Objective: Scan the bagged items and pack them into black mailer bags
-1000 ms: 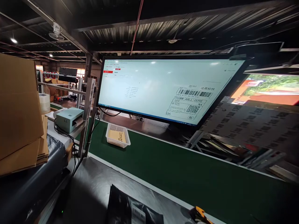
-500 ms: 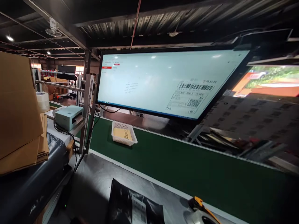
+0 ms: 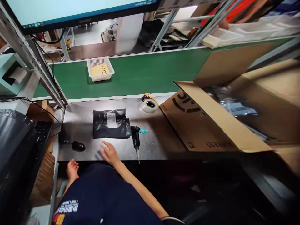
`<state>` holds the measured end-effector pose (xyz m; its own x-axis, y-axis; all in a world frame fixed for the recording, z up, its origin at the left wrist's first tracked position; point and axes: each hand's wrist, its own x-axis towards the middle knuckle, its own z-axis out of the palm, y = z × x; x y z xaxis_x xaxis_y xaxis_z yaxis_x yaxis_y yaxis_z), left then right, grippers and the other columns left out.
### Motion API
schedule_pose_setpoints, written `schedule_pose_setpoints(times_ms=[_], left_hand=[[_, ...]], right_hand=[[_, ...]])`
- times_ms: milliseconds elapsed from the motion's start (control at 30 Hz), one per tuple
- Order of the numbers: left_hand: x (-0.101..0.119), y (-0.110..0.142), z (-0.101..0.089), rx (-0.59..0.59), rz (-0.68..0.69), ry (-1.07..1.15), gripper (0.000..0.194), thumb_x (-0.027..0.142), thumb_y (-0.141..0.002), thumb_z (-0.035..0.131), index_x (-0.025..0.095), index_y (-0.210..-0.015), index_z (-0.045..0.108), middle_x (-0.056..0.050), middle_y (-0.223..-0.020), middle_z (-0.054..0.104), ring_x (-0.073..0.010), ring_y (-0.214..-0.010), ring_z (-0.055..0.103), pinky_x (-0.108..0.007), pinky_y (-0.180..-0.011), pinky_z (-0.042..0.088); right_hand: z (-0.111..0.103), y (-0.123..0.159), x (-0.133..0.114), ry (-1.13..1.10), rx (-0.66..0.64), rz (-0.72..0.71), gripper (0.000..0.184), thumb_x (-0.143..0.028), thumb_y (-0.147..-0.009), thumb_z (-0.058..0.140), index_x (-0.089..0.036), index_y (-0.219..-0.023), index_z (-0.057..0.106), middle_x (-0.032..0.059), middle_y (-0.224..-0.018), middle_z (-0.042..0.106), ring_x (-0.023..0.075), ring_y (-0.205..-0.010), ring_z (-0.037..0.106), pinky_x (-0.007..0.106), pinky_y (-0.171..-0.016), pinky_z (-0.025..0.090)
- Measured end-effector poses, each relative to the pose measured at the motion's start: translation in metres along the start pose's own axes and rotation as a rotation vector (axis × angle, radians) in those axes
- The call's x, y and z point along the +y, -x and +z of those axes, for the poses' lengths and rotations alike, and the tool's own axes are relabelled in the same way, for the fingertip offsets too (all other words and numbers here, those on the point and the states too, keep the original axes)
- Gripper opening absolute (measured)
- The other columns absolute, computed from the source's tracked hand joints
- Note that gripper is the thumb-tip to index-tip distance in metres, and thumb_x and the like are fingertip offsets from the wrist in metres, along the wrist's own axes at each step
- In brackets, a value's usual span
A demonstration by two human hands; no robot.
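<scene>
My right hand (image 3: 109, 153) hovers over the front of the metal table, fingers spread and holding nothing. Just beyond its fingertips lies a flat black plastic mailing bag (image 3: 100, 126) with a white label (image 3: 111, 120). At the table's front edge is my left hand (image 3: 72, 168), its fingers loosely bent and nothing visible in them. A black computer mouse (image 3: 78, 146) sits between the two hands, nearer the left one. To the right of the bag a black barcode scanner (image 3: 135, 137) rests on the table, its handle towards me, beside a small teal item (image 3: 142, 130).
A roll of clear tape (image 3: 149, 106) and a yellow-handled tool (image 3: 147, 95) lie behind the scanner. A large open carton (image 3: 201, 125) stands right. The green conveyor (image 3: 145, 72) carries a white basket (image 3: 100, 76). A keyboard (image 3: 42, 137) is left; a monitor (image 3: 89, 20) hangs above.
The view has tilted down from the monitor to the tabletop. Both my hands, the mouse, the scanner and the large carton have come into view.
</scene>
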<state>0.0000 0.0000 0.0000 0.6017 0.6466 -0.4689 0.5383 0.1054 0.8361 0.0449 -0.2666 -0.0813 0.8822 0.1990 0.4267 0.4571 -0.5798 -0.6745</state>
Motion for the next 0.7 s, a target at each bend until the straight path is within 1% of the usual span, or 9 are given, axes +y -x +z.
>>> schedule_pose_setpoints(times_ms=[67, 167, 233, 300, 367, 433, 567, 633, 700], left_hand=[[0.005, -0.007, 0.039, -0.096, 0.141, -0.032, 0.031, 0.048, -0.092, 0.06, 0.019, -0.088, 0.068, -0.006, -0.08, 0.066, -0.0224, -0.077, 0.069, -0.036, -0.079, 0.058], [0.026, -0.015, 0.123, -0.442, 0.636, -0.33, 0.04, 0.042, -0.096, 0.063, 0.014, -0.119, 0.078, -0.019, -0.13, 0.074, -0.0323, -0.129, 0.066, -0.047, -0.119, 0.047], [0.042, -0.023, 0.185, -0.625, 0.962, -0.715, 0.056, 0.038, -0.104, 0.058, 0.012, -0.153, 0.064, -0.023, -0.17, 0.047, -0.0377, -0.162, 0.038, -0.057, -0.134, 0.026], [0.052, -0.032, 0.236, -0.703, 1.023, -1.079, 0.067, 0.041, -0.108, 0.057, 0.02, -0.17, 0.046, -0.017, -0.184, 0.02, -0.0401, -0.171, 0.014, -0.067, -0.136, 0.012], [0.053, -0.041, 0.265, -0.744, 0.984, -1.307, 0.071, 0.046, -0.11, 0.053, 0.025, -0.176, 0.034, -0.013, -0.186, 0.009, -0.0397, -0.173, 0.005, -0.071, -0.135, 0.008], [0.045, -0.052, 0.269, -0.764, 0.963, -1.395, 0.074, 0.047, -0.111, 0.049, 0.025, -0.178, 0.027, -0.012, -0.186, 0.005, -0.0384, -0.173, 0.001, -0.07, -0.136, 0.009], [0.032, -0.078, 0.235, -0.793, 1.002, -1.294, 0.077, 0.042, -0.106, 0.056, 0.02, -0.176, 0.032, -0.015, -0.186, 0.006, -0.0374, -0.173, 0.001, -0.066, -0.137, 0.009], [0.038, -0.087, 0.219, -0.705, 0.932, -1.076, 0.078, 0.037, -0.102, 0.06, 0.016, -0.173, 0.036, -0.018, -0.186, 0.008, -0.0347, -0.173, 0.005, -0.057, -0.139, 0.01], [0.055, -0.093, 0.215, -0.514, 0.686, -0.803, 0.081, 0.033, -0.099, 0.064, 0.012, -0.171, 0.034, -0.023, -0.184, 0.015, -0.033, -0.172, 0.015, -0.049, -0.139, 0.017]], right_hand=[[-0.027, 0.043, 0.021, 0.037, 0.08, 0.159, 0.033, -0.039, -0.105, 0.052, -0.024, -0.118, 0.079, 0.0181, -0.131, 0.078, 0.0333, -0.118, 0.077, 0.057, -0.099, 0.067], [-0.06, 0.074, 0.05, 0.001, 0.156, 0.517, 0.043, -0.047, -0.104, 0.046, -0.019, -0.114, 0.078, 0.0199, -0.12, 0.08, 0.0328, -0.11, 0.078, 0.054, -0.095, 0.068], [-0.076, 0.059, 0.07, -0.032, 0.157, 0.693, 0.054, -0.05, -0.1, 0.042, -0.014, -0.123, 0.075, 0.0231, -0.124, 0.078, 0.0347, -0.116, 0.076, 0.055, -0.101, 0.066], [-0.086, 0.017, 0.09, -0.032, 0.152, 0.725, 0.062, -0.046, -0.1, 0.038, -0.008, -0.136, 0.07, 0.0263, -0.138, 0.073, 0.0356, -0.131, 0.071, 0.057, -0.115, 0.059], [-0.091, -0.039, 0.108, -0.032, 0.174, 0.696, 0.065, -0.041, -0.102, 0.037, -0.005, -0.15, 0.06, 0.0255, -0.157, 0.061, 0.0321, -0.149, 0.059, 0.052, -0.131, 0.045], [-0.09, -0.092, 0.119, -0.019, 0.148, 0.687, 0.068, -0.037, -0.103, 0.042, -0.002, -0.161, 0.049, 0.0243, -0.172, 0.044, 0.0306, -0.163, 0.042, 0.048, -0.139, 0.032], [-0.067, -0.15, 0.112, 0.0, -0.044, 0.766, 0.077, -0.034, -0.101, 0.059, 0.003, -0.165, 0.039, 0.0283, -0.178, 0.027, 0.0379, -0.171, 0.022, 0.052, -0.141, 0.019], [-0.056, -0.155, 0.102, -0.007, -0.039, 0.795, 0.078, -0.034, -0.103, 0.059, 0.003, -0.167, 0.035, 0.0278, -0.18, 0.024, 0.0384, -0.172, 0.017, 0.053, -0.141, 0.015], [-0.056, -0.157, 0.095, -0.056, 0.063, 0.911, 0.079, -0.036, -0.106, 0.055, -0.002, -0.172, 0.026, 0.0248, -0.183, 0.018, 0.0371, -0.173, 0.012, 0.055, -0.141, 0.011]])
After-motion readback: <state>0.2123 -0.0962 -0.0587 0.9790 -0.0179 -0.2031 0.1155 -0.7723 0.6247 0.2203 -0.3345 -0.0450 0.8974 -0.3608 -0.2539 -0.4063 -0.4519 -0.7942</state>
